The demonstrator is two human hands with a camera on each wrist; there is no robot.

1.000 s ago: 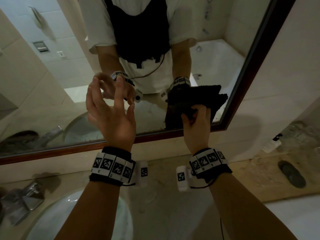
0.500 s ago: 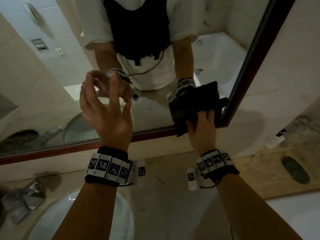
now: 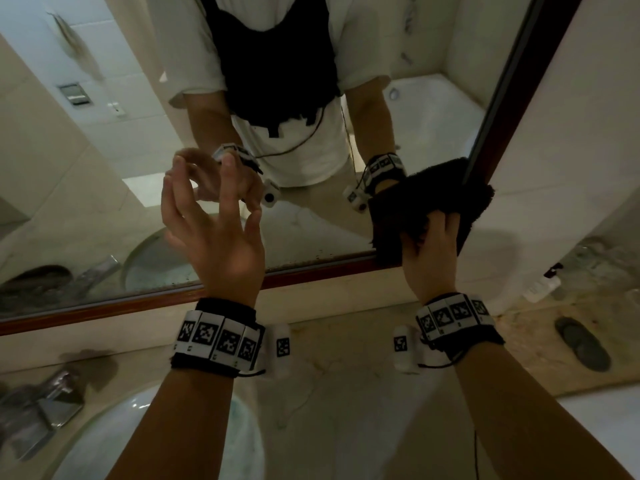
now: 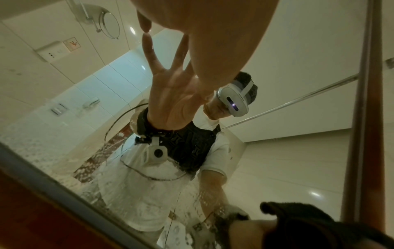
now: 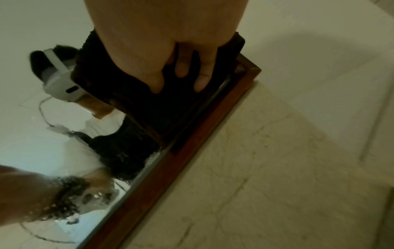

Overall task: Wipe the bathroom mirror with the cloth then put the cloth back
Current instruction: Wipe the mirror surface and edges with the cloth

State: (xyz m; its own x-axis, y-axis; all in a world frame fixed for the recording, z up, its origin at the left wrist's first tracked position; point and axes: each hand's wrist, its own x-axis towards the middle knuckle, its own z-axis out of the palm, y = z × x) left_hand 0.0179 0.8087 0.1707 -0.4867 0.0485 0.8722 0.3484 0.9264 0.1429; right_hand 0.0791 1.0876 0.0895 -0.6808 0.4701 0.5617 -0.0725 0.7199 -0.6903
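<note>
Pressing the dark terry cloth (image 3: 433,199) into the mirror (image 3: 311,220)'s lower right corner, the right hand (image 3: 431,251) grips it bunched, left hand (image 3: 211,233) spread and empty, seemingly fingertips on glass, so flatter palm pressure along the wooden frame (image 3: 311,270) should clean best.

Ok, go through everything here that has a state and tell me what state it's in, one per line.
cloth: bunched, pressed on the mirror's lower right corner, overlapping the frame
right hand: grips the cloth
left hand: holds nothing, fingers spread, fingertips at the glass
mirror: spotted along its bottom edge
faucet: no water running
small white bottle: lying on the counter
</note>
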